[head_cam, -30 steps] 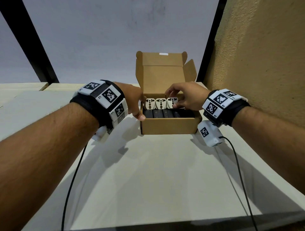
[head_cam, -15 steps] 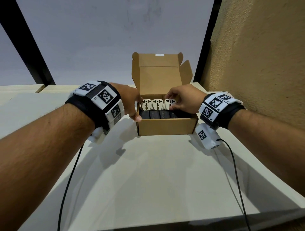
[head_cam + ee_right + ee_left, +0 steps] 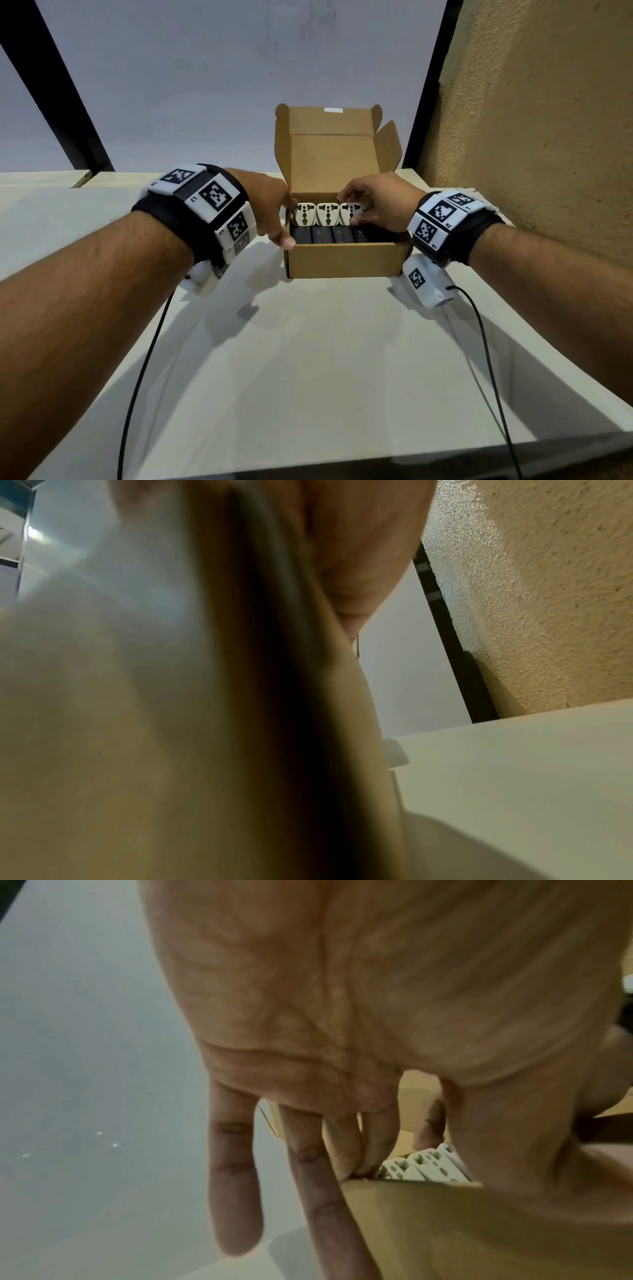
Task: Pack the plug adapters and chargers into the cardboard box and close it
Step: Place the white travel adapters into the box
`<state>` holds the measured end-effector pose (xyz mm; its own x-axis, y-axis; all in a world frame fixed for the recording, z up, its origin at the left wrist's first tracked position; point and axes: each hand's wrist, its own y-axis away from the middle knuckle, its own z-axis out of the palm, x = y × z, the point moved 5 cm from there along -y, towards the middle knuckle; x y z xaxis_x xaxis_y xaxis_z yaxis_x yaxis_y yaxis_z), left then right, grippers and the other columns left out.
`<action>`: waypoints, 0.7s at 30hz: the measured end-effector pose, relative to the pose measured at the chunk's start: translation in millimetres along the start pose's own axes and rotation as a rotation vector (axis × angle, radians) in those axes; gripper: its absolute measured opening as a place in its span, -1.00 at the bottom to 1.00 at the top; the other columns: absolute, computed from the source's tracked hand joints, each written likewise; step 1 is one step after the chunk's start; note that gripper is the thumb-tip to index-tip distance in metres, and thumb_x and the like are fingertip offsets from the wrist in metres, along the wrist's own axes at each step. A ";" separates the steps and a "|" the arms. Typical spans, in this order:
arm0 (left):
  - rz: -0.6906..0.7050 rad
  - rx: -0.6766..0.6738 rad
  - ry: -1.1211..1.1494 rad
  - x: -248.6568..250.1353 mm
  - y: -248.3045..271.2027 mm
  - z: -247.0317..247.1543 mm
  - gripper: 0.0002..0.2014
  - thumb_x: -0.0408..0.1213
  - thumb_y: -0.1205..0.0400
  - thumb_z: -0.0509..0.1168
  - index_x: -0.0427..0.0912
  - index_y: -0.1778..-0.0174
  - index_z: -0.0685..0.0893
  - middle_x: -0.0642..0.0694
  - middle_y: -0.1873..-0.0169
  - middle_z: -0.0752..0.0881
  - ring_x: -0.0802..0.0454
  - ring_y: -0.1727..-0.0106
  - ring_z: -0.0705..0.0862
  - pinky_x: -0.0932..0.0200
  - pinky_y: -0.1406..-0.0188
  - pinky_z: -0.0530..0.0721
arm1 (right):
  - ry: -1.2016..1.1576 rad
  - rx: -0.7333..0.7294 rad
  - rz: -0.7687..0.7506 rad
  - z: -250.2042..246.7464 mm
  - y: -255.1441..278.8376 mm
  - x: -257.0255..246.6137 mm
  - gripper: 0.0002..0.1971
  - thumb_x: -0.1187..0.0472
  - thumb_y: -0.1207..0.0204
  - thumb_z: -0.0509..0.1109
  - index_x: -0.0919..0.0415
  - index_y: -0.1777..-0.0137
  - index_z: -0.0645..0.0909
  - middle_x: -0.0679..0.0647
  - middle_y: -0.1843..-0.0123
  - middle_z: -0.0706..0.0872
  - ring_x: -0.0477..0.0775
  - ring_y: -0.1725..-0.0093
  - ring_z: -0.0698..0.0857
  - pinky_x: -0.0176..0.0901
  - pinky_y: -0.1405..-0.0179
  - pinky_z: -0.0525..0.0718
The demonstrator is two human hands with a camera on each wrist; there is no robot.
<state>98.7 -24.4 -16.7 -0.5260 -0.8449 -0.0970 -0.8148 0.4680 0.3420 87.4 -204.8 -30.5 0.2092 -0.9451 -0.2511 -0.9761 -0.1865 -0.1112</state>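
Since the lid stands open, the box (image 3: pixel 346 262) sits on the counter (image 3: pixel 325 359) with its load exposed. Left hand (image 3: pixel 274 212): grip on the box's left wall, thumb on the near corner, fingers over the rim. Box is matte corrugated card, probably light and creasable; best held by the walls. Three adapters (image 3: pixel 327 214) stand upright in the far row: cream, hard, smooth plastic, likely slippery. Black chargers (image 3: pixel 334 235) lie in the near row, blocky. Right hand (image 3: pixel 380 205): grip pinches the right adapter.
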 end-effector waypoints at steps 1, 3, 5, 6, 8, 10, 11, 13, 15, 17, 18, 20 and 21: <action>0.002 -0.004 -0.002 0.4 0.0 0.0 -0.15 0.21 -0.44 0.38 -0.03 -0.61 0.28 -0.13 -0.17 0.74 -0.07 -0.20 0.64 0.09 -0.18 0.48 | -0.008 0.005 0.010 0.1 -0.5 0.3 -0.53 0.20 -0.38 0.60 0.04 -0.31 0.64 0.02 -0.23 0.72 -0.14 -0.05 0.57 -0.32 -0.06 0.46; 0.001 -0.010 -0.014 1.8 0.1 -0.3 -0.16 0.21 -0.45 0.37 -0.04 -0.62 0.26 -0.13 -0.18 0.73 -0.06 -0.19 0.64 0.09 -0.20 0.48 | -0.002 0.001 0.018 1.2 -1.6 -0.6 -0.52 0.21 -0.37 0.60 0.04 -0.31 0.65 0.03 -0.23 0.72 -0.05 -0.16 0.64 -0.31 -0.09 0.46; 0.002 -0.002 -0.027 4.0 0.0 -2.0 -0.17 0.20 -0.46 0.37 -0.04 -0.61 0.27 -0.12 -0.23 0.70 -0.08 -0.25 0.61 0.04 -0.27 0.48 | 0.015 -0.010 0.016 1.6 -0.8 -1.3 -0.50 0.20 -0.37 0.60 0.03 -0.33 0.63 0.04 -0.26 0.72 0.04 -0.27 0.65 -0.29 -0.14 0.47; 0.001 0.001 -0.025 3.9 -0.3 -2.0 -0.17 0.20 -0.45 0.37 -0.04 -0.61 0.28 -0.12 -0.25 0.68 -0.09 -0.27 0.60 0.03 -0.30 0.47 | 0.024 -0.013 0.020 0.6 0.0 -0.9 -0.46 0.19 -0.37 0.60 0.02 -0.37 0.61 0.04 -0.28 0.71 0.06 -0.29 0.64 -0.26 -0.17 0.48; -0.003 -0.004 -0.001 -0.8 -2.8 1.6 -0.14 0.23 -0.43 0.38 -0.02 -0.61 0.28 -0.11 -0.25 0.70 -0.08 -0.29 0.60 0.01 -0.36 0.46 | 0.026 -0.003 0.048 -6.8 4.6 0.8 -0.39 0.18 -0.38 0.60 -0.03 -0.44 0.55 0.02 -0.30 0.70 0.07 -0.27 0.64 -0.17 -0.25 0.53; 0.001 0.011 0.047 -6.2 -3.5 5.7 -0.12 0.24 -0.42 0.38 0.01 -0.62 0.26 -0.09 -0.30 0.67 -0.06 -0.32 0.57 0.00 -0.40 0.43 | -0.024 0.019 0.081 -20.9 11.1 3.3 -0.44 0.19 -0.40 0.59 -0.05 -0.42 0.57 -0.01 -0.24 0.72 0.01 -0.13 0.69 -0.11 -0.27 0.61; 0.009 0.027 0.076 -8.5 -2.7 7.1 -0.13 0.22 -0.43 0.39 0.01 -0.63 0.25 -0.07 -0.36 0.63 -0.06 -0.34 0.55 0.01 -0.40 0.40 | -0.037 0.026 0.086 -28.5 14.6 5.0 -0.49 0.19 -0.41 0.58 -0.02 -0.37 0.62 -0.02 -0.18 0.75 -0.04 -0.08 0.71 -0.12 -0.25 0.63; 0.037 0.052 0.126 -9.5 0.1 9.1 -0.17 0.17 -0.47 0.38 0.01 -0.63 0.23 -0.06 -0.44 0.54 -0.09 -0.36 0.53 0.03 -0.38 0.39 | -0.004 0.028 0.096 -41.4 21.3 9.5 -0.62 0.21 -0.45 0.55 0.04 -0.27 0.69 -0.02 -0.09 0.80 -0.09 -0.03 0.72 -0.23 -0.13 0.61; 0.062 0.053 0.160 -9.8 3.5 10.2 -0.18 0.16 -0.50 0.36 0.01 -0.64 0.20 -0.06 -0.44 0.54 -0.09 -0.35 0.53 0.03 -0.37 0.38 | 0.051 0.029 0.120 -48.7 26.7 16.3 -0.73 0.23 -0.48 0.52 0.08 -0.19 0.75 0.01 -0.02 0.83 -0.09 0.03 0.71 -0.29 -0.02 0.54; 0.065 0.058 0.187 -13.3 4.6 9.5 -0.21 0.17 -0.52 0.32 0.05 -0.64 0.19 -0.01 -0.44 0.55 -0.06 -0.34 0.55 0.04 -0.39 0.39 | 0.092 0.030 0.172 -50.4 29.4 27.1 -0.81 0.19 -0.51 0.49 0.10 -0.11 0.78 0.04 0.00 0.84 -0.06 0.07 0.71 -0.27 0.05 0.54; 0.051 0.072 0.198 -17.8 4.4 8.3 -0.24 0.20 -0.54 0.27 0.07 -0.63 0.20 0.00 -0.40 0.60 -0.04 -0.34 0.56 0.04 -0.42 0.39 | 0.099 0.035 0.209 -49.8 29.6 34.3 -0.83 0.17 -0.52 0.47 0.10 -0.07 0.79 0.05 0.00 0.83 -0.04 0.06 0.71 -0.24 0.06 0.56; -0.017 0.133 0.215 -31.1 3.7 3.5 -0.34 0.20 -0.59 0.17 0.04 -0.60 0.28 -0.01 -0.19 0.75 -0.02 -0.32 0.58 0.04 -0.42 0.37 | 0.077 0.094 0.308 -51.0 30.2 48.4 -0.87 0.14 -0.52 0.44 0.07 0.00 0.79 0.07 -0.04 0.81 0.02 -0.01 0.72 -0.13 -0.01 0.66; -0.056 0.184 0.223 -38.7 3.1 -0.4 -0.39 0.17 -0.63 0.13 0.00 -0.58 0.35 -0.02 -0.11 0.79 -0.03 -0.29 0.60 0.03 -0.40 0.38 | 0.050 0.142 0.363 -53.0 30.7 55.1 -0.87 0.15 -0.53 0.43 0.05 -0.01 0.78 0.09 -0.08 0.80 0.05 -0.05 0.72 -0.06 -0.07 0.69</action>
<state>116.7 9.7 -11.5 -0.4290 -0.8973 0.1041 -0.8823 0.4410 0.1645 65.9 -276.7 3.2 -0.1544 -0.9554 -0.2515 -0.9677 0.1976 -0.1563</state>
